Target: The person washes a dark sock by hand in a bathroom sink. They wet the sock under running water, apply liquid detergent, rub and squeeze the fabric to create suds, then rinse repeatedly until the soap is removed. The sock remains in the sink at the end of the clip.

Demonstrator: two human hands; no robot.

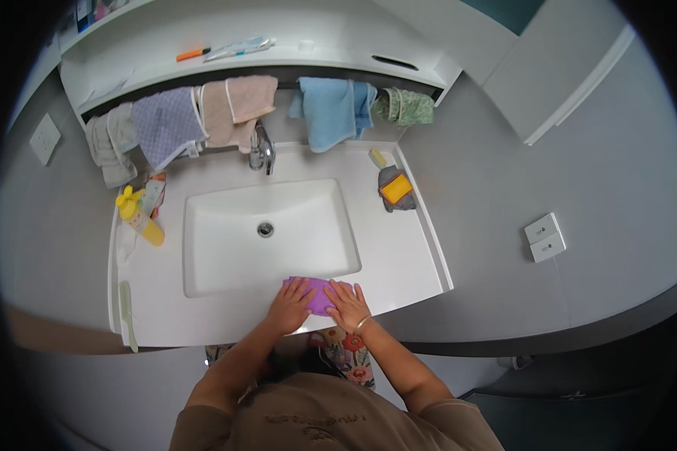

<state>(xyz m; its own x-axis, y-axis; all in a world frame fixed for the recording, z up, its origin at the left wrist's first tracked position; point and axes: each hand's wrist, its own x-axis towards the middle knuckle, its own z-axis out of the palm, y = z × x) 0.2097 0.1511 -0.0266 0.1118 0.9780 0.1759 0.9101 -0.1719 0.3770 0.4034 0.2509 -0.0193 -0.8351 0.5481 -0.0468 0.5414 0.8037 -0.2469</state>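
A purple cloth (320, 295) lies on the white counter (399, 263) just in front of the sink basin (267, 229). My left hand (292, 303) presses flat on the cloth's left part, fingers spread. My right hand (347, 304), a bracelet at its wrist, presses flat on the right part. Both hands lie side by side on top of the cloth near the counter's front edge.
A chrome tap (262, 150) stands behind the basin. Several towels hang on a rail above, among them a blue one (331, 111). A yellow bottle (139, 214) lies at the left, an orange sponge (396, 188) at the right, a comb (128, 316) at the front left.
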